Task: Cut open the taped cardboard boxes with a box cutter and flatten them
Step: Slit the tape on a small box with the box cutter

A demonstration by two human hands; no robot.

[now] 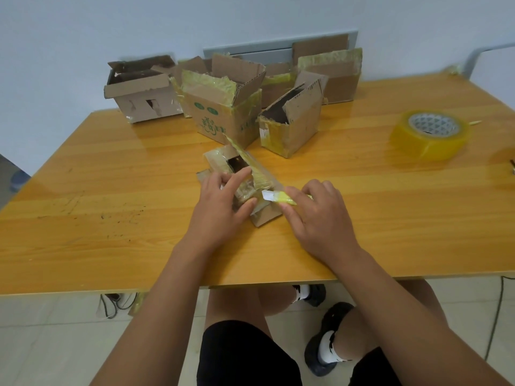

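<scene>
Two bare hands work on a small taped cardboard box [245, 181] lying near the middle of a wooden table [111, 190]. Left hand [220, 207] grips the box, fingers curled around its top. Right hand [317, 213] pinches a yellow box cutter [281, 198] against the box's near end. Several opened boxes [223, 107] stand behind; a tape roll [430, 133] sits far right.

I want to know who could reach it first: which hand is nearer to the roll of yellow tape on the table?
The right hand. It grips the box cutter at the small box, with the tape roll farther off to its right. The left hand holds the box on the far side.
</scene>
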